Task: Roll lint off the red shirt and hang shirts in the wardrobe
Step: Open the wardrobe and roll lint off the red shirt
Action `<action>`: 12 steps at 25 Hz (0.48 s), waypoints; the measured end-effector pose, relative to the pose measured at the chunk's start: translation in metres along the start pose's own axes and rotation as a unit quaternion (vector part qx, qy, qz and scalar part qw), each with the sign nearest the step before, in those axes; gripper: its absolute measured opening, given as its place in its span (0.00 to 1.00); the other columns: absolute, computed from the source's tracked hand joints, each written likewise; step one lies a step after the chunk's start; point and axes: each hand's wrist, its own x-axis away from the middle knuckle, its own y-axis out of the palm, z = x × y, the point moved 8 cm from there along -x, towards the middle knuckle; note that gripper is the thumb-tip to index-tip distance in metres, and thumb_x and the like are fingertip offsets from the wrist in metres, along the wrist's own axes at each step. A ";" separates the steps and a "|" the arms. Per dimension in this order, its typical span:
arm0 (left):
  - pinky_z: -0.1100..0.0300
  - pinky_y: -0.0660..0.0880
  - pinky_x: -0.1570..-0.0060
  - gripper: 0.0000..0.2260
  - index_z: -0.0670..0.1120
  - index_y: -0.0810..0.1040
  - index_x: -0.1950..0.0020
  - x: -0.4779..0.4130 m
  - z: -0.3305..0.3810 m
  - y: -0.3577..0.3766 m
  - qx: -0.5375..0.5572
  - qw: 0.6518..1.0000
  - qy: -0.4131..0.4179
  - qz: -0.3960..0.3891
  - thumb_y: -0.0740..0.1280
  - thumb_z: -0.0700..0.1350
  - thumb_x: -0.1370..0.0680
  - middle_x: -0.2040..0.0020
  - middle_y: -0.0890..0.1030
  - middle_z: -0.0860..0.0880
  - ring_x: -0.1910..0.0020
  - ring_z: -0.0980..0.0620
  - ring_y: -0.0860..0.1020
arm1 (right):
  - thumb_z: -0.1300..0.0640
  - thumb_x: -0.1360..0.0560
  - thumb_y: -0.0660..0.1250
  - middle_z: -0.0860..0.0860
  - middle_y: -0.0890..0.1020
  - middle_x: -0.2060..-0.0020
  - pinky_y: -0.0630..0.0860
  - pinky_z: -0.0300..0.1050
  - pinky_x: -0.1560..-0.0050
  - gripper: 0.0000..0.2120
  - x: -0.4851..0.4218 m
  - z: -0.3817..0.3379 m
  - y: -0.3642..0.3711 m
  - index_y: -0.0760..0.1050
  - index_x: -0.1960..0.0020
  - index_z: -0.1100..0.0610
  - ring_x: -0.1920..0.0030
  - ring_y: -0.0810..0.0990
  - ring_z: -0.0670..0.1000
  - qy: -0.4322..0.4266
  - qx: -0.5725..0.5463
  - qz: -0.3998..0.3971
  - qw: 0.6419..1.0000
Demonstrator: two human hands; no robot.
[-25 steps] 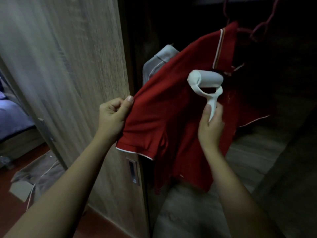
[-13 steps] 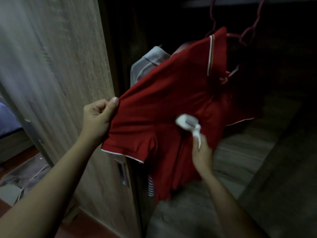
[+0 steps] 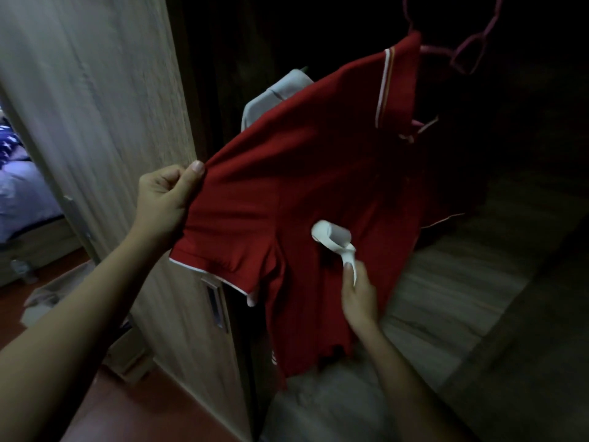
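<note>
Pressing one white roller (image 3: 331,239) onto one red shirt (image 3: 287,173).

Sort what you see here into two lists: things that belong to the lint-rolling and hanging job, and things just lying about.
Job in hand:
red shirt, gripped by the left hand
lint roller, held by the right hand against the shirt
pink hanger
grey shirt behind
wardrobe door

Lying about:
bed with blue bedding
pale clutter on the floor, too blurred to name
</note>
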 end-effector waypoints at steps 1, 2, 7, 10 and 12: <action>0.69 0.60 0.76 0.18 0.47 0.69 0.71 0.000 0.000 0.001 -0.005 1.000 0.000 0.004 0.63 0.45 0.21 0.80 0.68 0.59 0.78 0.63 0.63 | 0.54 0.19 0.54 0.56 0.79 0.61 0.63 0.42 0.65 0.14 -0.004 0.004 -0.007 0.72 0.40 0.60 0.61 0.78 0.58 0.016 -0.002 0.018 1.000; 0.70 0.60 0.76 0.19 0.50 0.69 0.73 0.000 0.001 0.001 -0.012 1.000 0.001 0.008 0.63 0.44 0.21 0.80 0.68 0.60 0.78 0.64 0.63 | 0.55 0.19 0.54 0.60 0.80 0.58 0.63 0.41 0.63 0.15 -0.016 0.004 -0.021 0.72 0.40 0.62 0.57 0.79 0.60 0.029 -0.013 0.054 0.998; 0.69 0.60 0.76 0.19 0.52 0.72 0.75 0.001 0.002 0.001 -0.006 1.000 -0.001 0.004 0.65 0.53 0.24 0.79 0.68 0.60 0.77 0.64 0.63 | 0.54 0.18 0.51 0.66 0.77 0.47 0.61 0.44 0.61 0.18 -0.125 -0.028 -0.123 0.69 0.40 0.66 0.48 0.77 0.62 0.037 -0.038 0.197 0.979; 0.67 0.58 0.77 0.18 0.50 0.69 0.74 0.001 0.003 0.001 -0.017 1.000 -0.003 0.009 0.64 0.52 0.24 0.79 0.67 0.59 0.77 0.64 0.62 | 0.50 0.18 0.49 0.61 0.77 0.49 0.67 0.44 0.55 0.20 -0.171 -0.033 -0.153 0.68 0.37 0.62 0.50 0.76 0.57 0.042 -0.049 0.196 0.979; 0.64 0.57 0.76 0.18 0.48 0.67 0.71 0.001 0.004 0.001 -0.030 0.999 -0.002 0.012 0.63 0.51 0.23 0.79 0.67 0.59 0.77 0.64 0.62 | 0.49 0.19 0.50 0.57 0.74 0.55 0.69 0.48 0.53 0.17 -0.166 -0.016 -0.133 0.70 0.42 0.59 0.55 0.73 0.54 0.013 -0.056 0.159 0.986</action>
